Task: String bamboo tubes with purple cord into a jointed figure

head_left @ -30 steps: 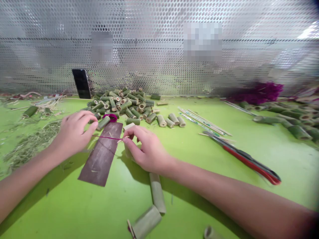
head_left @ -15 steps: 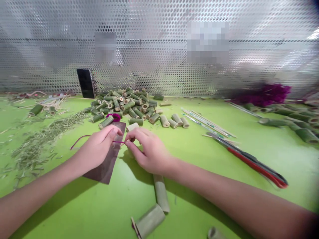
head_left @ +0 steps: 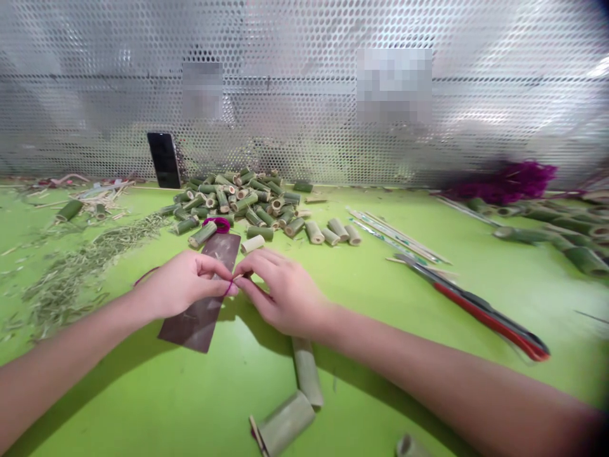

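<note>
Above the brown sheet, my left hand [head_left: 183, 285] is closed, thumb and fingers pinching a purple cord [head_left: 230, 286]. A tail of this cord sticks out behind the left wrist. Fingertips almost touching it, my right hand [head_left: 285, 292] pinches the tip of a small pale stick [head_left: 236, 277] where the cord meets it; most of the stick is hidden. Below the right hand lie a bamboo tube [head_left: 308, 374] and another tube [head_left: 288, 422], end to end; a thin stick [head_left: 258, 435] and some purple cord sit at the lower one's outer end.
Under my hands lies a brown sheet [head_left: 197, 327]. Behind it are a heap of cut bamboo pieces [head_left: 247, 197] and a purple cord coil [head_left: 217, 225]. Red-handled pruning shears [head_left: 476, 304] and thin sticks [head_left: 399, 235] lie right; shavings [head_left: 85, 266] left. A phone [head_left: 164, 160] leans on the mesh wall.
My left hand has turned and moved slightly right and down, bringing its fingertips up to the right hand's. The cord stretched between the hands has become a short bit at the fingertips.
</note>
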### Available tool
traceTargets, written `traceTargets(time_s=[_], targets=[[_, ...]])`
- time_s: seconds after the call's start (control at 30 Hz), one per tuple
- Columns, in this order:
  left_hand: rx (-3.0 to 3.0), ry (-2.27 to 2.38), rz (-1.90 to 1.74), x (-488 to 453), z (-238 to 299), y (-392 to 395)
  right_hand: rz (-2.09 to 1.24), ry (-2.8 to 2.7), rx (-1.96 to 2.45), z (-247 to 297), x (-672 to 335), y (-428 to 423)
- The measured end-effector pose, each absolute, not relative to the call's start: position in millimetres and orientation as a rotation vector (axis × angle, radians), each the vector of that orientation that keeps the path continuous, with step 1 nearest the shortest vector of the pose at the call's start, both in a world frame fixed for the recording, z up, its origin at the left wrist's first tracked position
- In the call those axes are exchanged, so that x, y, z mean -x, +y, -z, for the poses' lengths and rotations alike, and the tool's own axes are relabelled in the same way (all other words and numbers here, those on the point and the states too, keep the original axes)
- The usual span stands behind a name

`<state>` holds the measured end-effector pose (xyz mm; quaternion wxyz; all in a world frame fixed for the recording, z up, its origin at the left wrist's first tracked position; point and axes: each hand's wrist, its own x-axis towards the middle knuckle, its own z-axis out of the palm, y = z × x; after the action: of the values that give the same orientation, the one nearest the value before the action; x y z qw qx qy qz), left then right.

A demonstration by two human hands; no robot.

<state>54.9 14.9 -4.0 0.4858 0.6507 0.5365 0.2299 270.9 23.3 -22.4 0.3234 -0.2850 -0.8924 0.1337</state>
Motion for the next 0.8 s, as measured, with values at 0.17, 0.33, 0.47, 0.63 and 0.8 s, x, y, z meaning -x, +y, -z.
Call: traceTargets(time_s=[0.17, 0.33, 0.47, 0.63, 0.8], targets=[[-1.759, 1.455, -0.463, -55, 3, 11, -0.379, -2.332, 0.785, 22, -272, 25], [-1.771, 1.344, -0.407, -50, -4, 8, -0.341, -2.353, 0.733, 21, -271, 25], [-1.783, 1.294, -0.419, -48, -6, 8, -0.309, -2.338, 0.716, 21, -271, 26], [-1.735, 1.321, -0.467, -51, -3, 11, -0.315, -2.330, 0.682, 23, -271, 25], [-1.690, 1.290, -0.493, -53, -1, 14, -0.409, -2.293, 0.708, 25, -271, 26]])
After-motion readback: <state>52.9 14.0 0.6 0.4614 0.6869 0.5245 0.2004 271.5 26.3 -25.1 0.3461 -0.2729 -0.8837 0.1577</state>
